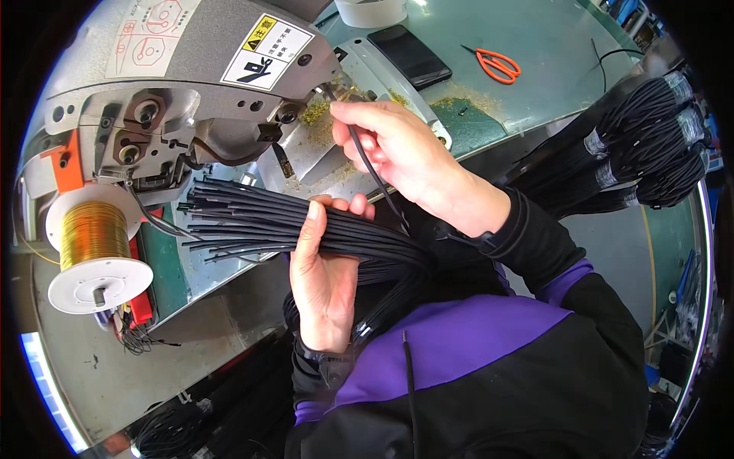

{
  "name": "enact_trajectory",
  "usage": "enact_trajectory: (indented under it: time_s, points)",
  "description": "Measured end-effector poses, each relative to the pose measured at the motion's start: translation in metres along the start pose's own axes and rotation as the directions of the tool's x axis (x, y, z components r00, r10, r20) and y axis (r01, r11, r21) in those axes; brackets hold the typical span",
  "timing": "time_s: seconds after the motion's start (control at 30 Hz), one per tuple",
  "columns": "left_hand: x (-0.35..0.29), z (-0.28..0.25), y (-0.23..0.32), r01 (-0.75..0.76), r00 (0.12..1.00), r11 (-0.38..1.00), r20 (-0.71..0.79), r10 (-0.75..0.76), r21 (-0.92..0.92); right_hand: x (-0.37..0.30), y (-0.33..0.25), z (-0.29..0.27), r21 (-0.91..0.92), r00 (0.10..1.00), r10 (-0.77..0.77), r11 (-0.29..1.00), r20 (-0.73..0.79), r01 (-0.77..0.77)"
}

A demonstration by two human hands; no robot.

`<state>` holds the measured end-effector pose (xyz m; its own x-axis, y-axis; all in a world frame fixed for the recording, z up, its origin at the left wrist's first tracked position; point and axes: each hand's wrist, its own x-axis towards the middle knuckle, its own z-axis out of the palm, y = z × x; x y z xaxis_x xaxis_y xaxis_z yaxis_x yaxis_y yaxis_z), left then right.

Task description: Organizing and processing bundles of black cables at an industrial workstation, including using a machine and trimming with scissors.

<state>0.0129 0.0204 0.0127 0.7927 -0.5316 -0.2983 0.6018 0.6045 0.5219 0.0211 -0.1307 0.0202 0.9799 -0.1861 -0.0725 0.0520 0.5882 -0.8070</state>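
Note:
My left hand (325,268) is wrapped round a thick bundle of black cables (252,222), whose cut ends fan out to the left. Above it, my right hand (390,138) pinches a single black cable (365,159) between thumb and fingers. The upper end of that cable reaches up to the working point of a grey bench machine (191,69); the tip is hard to make out there. Gold-coloured metal scraps (315,111) litter the machine's base beside my right fingertips.
A spool of brass-coloured wire (95,233) hangs at the machine's left. On the green bench (527,99) lie a black phone (409,55) and orange-handled scissors (495,65), near a white roll (372,11). Tied bundles of black cables (642,145) are at the right.

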Motion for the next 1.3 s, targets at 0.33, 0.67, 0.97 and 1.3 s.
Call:
enact_trajectory:
  time_s: [0.33,0.67,0.97,1.3]
  points:
    - [0.008,0.0,-0.02,0.049,0.999,0.998,0.02,-0.049,0.031,-0.01,-0.002,0.006,-0.041,1.0,-0.007,0.999,0.002,0.007]
    - [0.003,0.007,-0.034,0.0,0.999,0.993,0.052,-0.007,0.12,-0.027,-0.005,-0.003,-0.318,0.996,-0.092,0.945,-0.017,0.082]
    - [0.003,0.007,-0.02,0.007,1.0,1.0,0.001,-0.007,-0.013,-0.006,-0.004,0.01,-0.146,0.989,-0.052,0.989,-0.138,0.032]
    - [0.003,0.012,-0.041,0.066,0.996,0.99,0.057,-0.074,0.122,-0.032,0.0,-0.003,-0.544,0.98,-0.196,0.825,-0.025,0.151]
